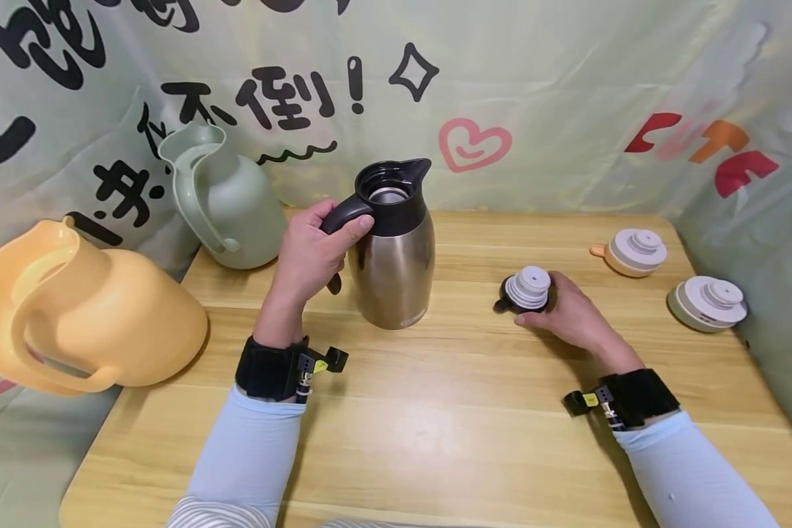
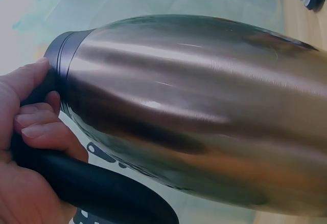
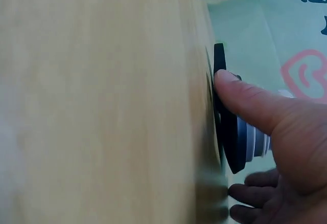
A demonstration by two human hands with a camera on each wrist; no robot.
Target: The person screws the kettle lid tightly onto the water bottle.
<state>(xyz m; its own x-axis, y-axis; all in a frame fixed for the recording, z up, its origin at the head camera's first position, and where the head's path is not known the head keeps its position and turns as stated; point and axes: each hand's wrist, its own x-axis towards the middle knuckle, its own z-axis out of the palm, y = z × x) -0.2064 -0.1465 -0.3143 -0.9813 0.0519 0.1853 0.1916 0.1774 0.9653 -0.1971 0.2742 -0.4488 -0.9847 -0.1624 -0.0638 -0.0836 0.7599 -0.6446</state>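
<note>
A steel thermos jug (image 1: 396,271) with a black collar and spout stands upright on the table, its top uncovered. My left hand (image 1: 309,253) grips the jug's black handle (image 2: 97,183), thumb reaching toward the collar. To the right, my right hand (image 1: 576,315) holds a black lid (image 1: 526,290) by its rim, with the pale ribbed stopper facing up. In the right wrist view the thumb lies on the lid's black rim (image 3: 232,142), right at the table surface; part of the grip is hidden behind the lid.
A green jug (image 1: 244,213) stands at the back left, and a yellow jug (image 1: 152,315) is at the left edge. Two more upturned lids sit at the right: one orange-rimmed (image 1: 636,253), one green-rimmed (image 1: 708,304). A printed cloth (image 1: 554,88) hangs behind the wooden table (image 1: 409,440).
</note>
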